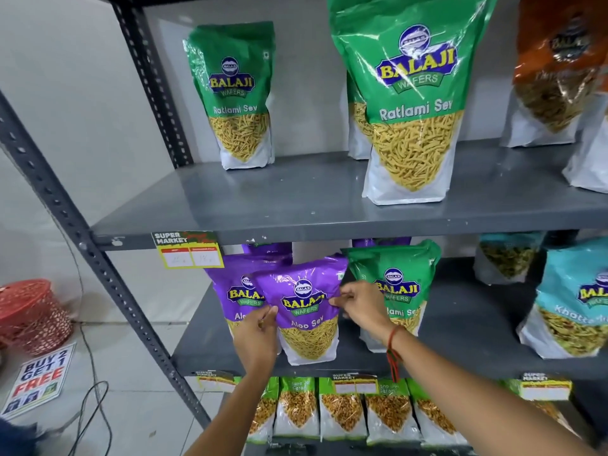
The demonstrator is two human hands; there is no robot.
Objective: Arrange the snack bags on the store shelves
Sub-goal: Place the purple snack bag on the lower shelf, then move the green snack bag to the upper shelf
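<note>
A purple Aloo Sev bag (304,311) stands upright at the front of the middle shelf (460,366). My left hand (256,340) pinches its left edge and my right hand (358,307) pinches its right edge. Another purple Aloo Sev bag (230,291) stands just behind it to the left, partly covered. A green Ratlami Sev bag (399,284) stands right of my right hand, half hidden by my wrist. On the top shelf (296,205) stand a small green Ratlami Sev bag (235,93) and a large one (411,100).
Teal bags (572,304) stand at the right of the middle shelf, orange bags (556,67) at the top right. A row of small green bags (342,409) fills the bottom shelf. A red basket (33,314), a sale sign (39,380) and cables lie on the floor left of the rack upright (108,274).
</note>
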